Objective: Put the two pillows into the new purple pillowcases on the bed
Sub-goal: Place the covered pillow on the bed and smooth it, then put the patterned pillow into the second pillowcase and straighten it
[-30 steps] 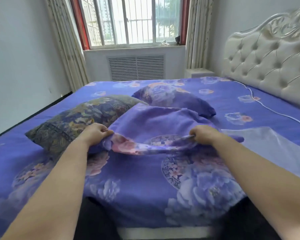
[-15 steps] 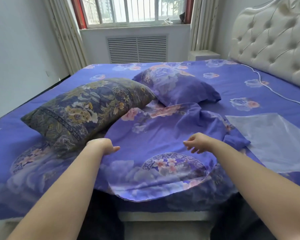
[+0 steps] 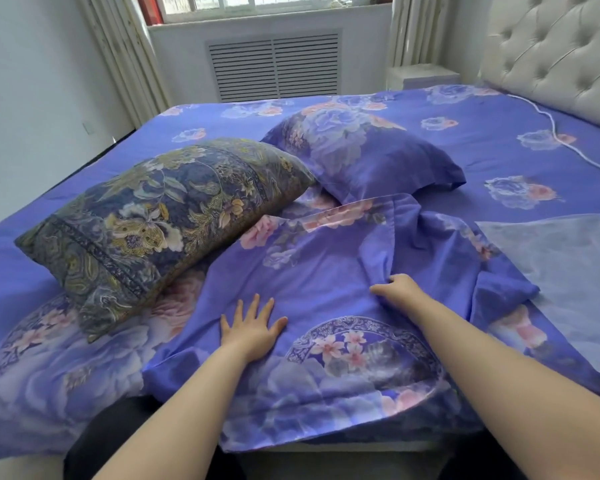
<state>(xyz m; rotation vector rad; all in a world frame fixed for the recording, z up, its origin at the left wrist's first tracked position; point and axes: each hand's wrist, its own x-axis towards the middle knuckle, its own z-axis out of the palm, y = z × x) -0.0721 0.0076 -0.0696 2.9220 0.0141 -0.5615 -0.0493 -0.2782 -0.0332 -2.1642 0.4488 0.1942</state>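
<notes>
Left hand [image 3: 253, 329] flat on pillowcase [image 3: 326, 289], right hand [image 3: 400, 293] pinching

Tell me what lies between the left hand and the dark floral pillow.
In the head view, only purple pillowcase fabric and bedsheet lie between the left hand and the dark floral pillow; nothing else.
</notes>
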